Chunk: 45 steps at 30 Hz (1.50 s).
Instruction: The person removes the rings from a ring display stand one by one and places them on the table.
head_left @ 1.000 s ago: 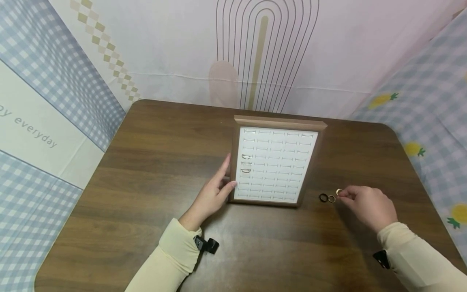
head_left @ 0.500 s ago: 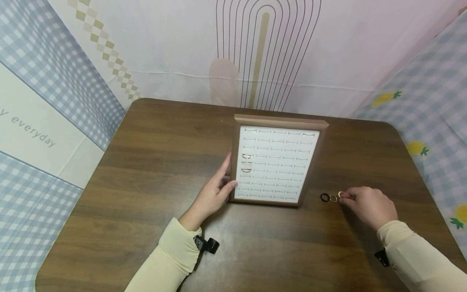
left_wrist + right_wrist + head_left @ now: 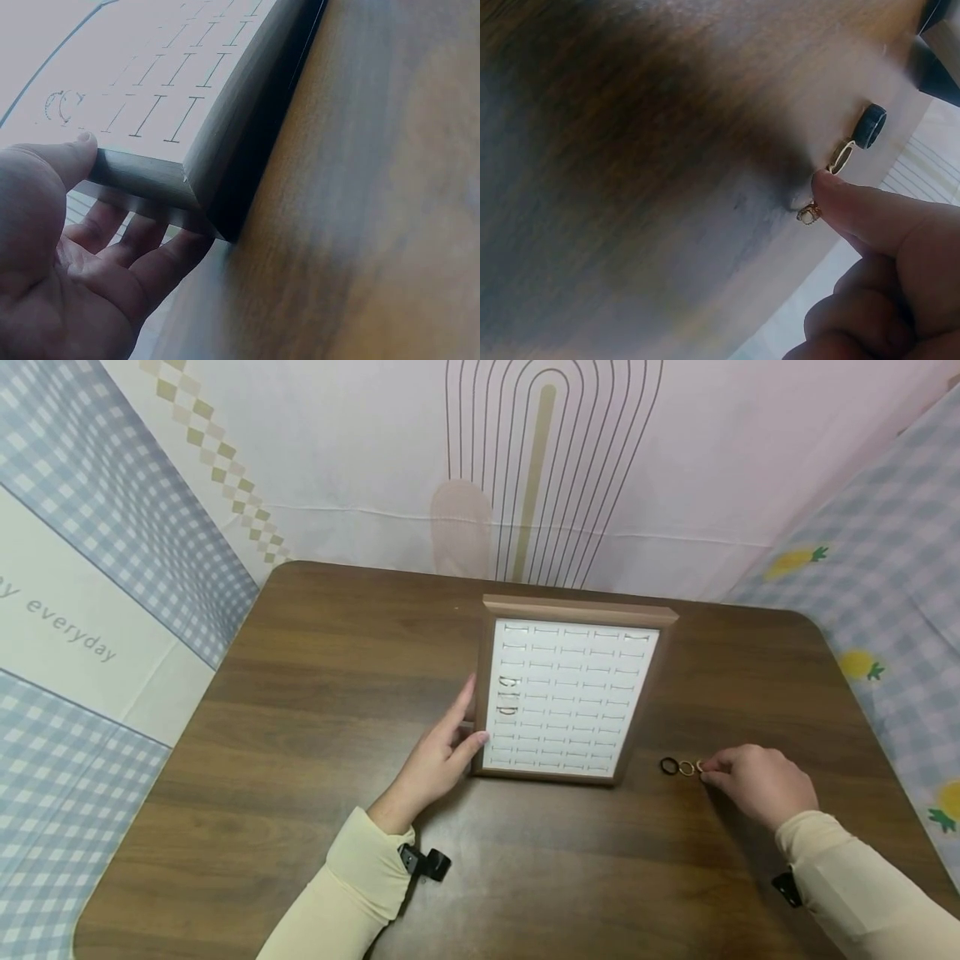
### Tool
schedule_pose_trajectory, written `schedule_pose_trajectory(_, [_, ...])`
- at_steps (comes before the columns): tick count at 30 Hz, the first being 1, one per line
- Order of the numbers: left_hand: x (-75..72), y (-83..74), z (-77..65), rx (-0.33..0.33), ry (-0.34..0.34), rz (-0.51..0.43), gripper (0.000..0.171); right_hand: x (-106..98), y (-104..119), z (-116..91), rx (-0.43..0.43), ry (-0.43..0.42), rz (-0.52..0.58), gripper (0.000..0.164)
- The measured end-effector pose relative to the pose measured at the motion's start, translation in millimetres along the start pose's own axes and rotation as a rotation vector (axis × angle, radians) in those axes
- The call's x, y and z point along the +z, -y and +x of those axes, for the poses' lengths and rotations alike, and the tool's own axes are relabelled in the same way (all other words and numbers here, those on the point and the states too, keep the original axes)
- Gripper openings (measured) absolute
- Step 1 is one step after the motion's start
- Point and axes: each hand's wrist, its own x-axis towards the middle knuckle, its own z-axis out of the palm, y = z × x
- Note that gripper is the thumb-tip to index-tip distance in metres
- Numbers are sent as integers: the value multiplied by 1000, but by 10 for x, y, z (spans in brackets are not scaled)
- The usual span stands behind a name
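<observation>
A ring display board with a brown wooden frame and white slotted face leans upright on the table. Several rings sit in its left column. My left hand grips the board's left edge, thumb on the front and fingers behind. To the right, my right hand pinches a gold ring at the tabletop; its ornate head shows below the thumb, and the rest is hidden by the fingers. Beside it lie a plain gold ring and a black ring, close in a row.
The brown wood-grain table has rounded back corners. A patterned cloth hangs behind it, with checked cloths on the left and right. Black cameras are strapped at both wrists.
My right hand has lowered slightly, bringing the pinched gold ring down level with the other two rings. The left hand and the display board stay as they were.
</observation>
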Motion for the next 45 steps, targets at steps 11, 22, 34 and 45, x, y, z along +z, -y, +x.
schedule_pose_trajectory(11, [-2, -8, -9, -5, -1, 5, 77, 9, -15, 20, -8, 50, -8, 17])
schedule_pose_trajectory(22, [-7, -3, -4, 9, -1, 5, 78, -8, 6, 30, 4, 75, -10, 20])
schedule_pose_trajectory(34, [-4, -14, -7, 8, -4, -6, 77, -1, 27, 11, 25, 80, -6, 20])
schedule_pose_trajectory(45, [-5, -13, 4, -5, 8, -17, 77, 10, 43, -23, 31, 52, 10, 22])
